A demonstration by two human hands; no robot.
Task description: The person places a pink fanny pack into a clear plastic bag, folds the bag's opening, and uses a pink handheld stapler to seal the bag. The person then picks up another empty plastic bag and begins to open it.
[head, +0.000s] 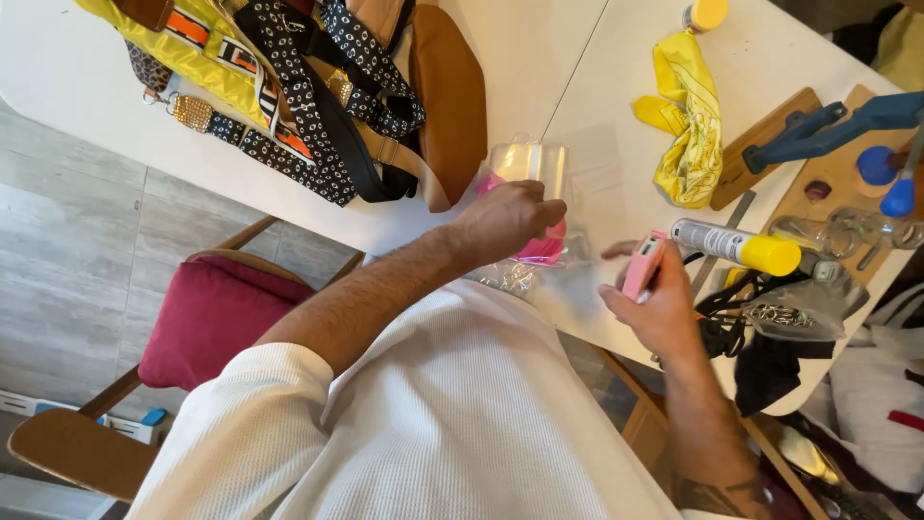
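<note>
My left hand (505, 220) grips a clear plastic bag (531, 166) with something bright pink (544, 248) inside it, on the white table (520, 67). My right hand (659, 308) holds a small pink rectangular device (643, 264) upright near the table's front edge, a short way right of the bag. A white tube with a yellow cap (736, 247) lies just beyond my right hand.
A pile of patterned straps and a tan leather bag (327, 87) lies at the back left. A yellow cloth (688, 116), wooden boards with a blue clamp (828, 125), glass jars (847, 231) and black cords fill the right side. A red-cushioned wooden chair (207, 318) stands at my left.
</note>
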